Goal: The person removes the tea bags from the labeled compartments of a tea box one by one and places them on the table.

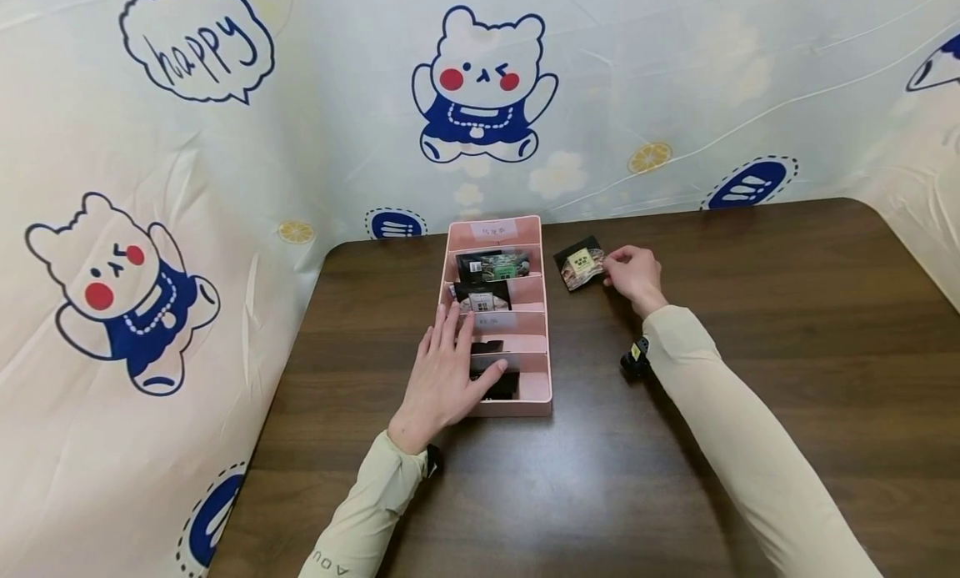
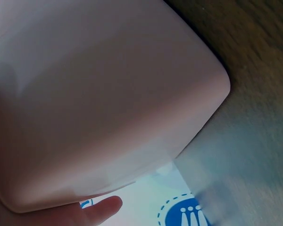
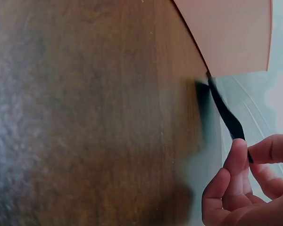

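Between thumb and fingertips, my right hand [image 1: 636, 276] pinches the edge of a small black sachet [image 1: 581, 263] with a pale yellow label, to the right of a pink compartment box [image 1: 517, 409]. In the right wrist view the sachet [image 3: 226, 113] shows edge-on as a thin dark strip, tilted above the table. My left hand [image 1: 437, 382] rests with fingers spread over the box's left side, thumb reaching across a front compartment. It partly covers the dark sachets [image 1: 508, 384] there. Farther back in the box stand a green-and-black sachet [image 1: 506, 266] and a black one with a white label [image 1: 483, 299].
The box stands on a dark wood table [image 1: 787, 328], near its back edge. Paper labels [image 1: 493, 229] mark some of its dividers. A printed curtain [image 1: 330, 103] with cartoon bears hangs behind the table and along its left side.
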Available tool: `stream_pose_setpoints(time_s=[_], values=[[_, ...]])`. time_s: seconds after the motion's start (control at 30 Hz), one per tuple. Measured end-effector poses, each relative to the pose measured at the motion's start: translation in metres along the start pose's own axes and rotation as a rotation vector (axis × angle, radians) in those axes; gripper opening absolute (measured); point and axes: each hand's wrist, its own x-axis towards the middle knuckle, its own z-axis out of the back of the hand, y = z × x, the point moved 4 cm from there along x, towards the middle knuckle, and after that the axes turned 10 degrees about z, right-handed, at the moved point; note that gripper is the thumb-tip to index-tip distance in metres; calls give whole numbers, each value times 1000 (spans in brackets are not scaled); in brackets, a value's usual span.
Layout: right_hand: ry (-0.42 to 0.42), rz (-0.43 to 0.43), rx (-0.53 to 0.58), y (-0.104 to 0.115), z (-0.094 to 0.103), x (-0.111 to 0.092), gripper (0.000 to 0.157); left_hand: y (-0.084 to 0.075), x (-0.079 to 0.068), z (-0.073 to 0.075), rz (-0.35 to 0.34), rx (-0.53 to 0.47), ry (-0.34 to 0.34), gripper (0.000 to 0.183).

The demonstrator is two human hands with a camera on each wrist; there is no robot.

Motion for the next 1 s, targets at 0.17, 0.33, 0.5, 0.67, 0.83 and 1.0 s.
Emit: stream_pose_setpoints(time_s=[0.17,0.33,0.5,0.67,0.83,1.0], values=[[29,42,-53,1,-1,-4,24,0,1,0,-4,2,-9,89],[88,160,-200,2,-5,-8,25,-1,1,1,-7,0,-19,89],[154,227,-277,5,-9,-10,28,-1,0,1,7,-1,0,90],[198,239,-299,8,-12,-13,33,-1,0,1,8,-2,6,90],[216,231,-289,10,-14,-16,36,-1,0,1,12,-1,13,90],[226,235,-295,12,-16,-17,36,-1,0,2,13,1,23,89]])
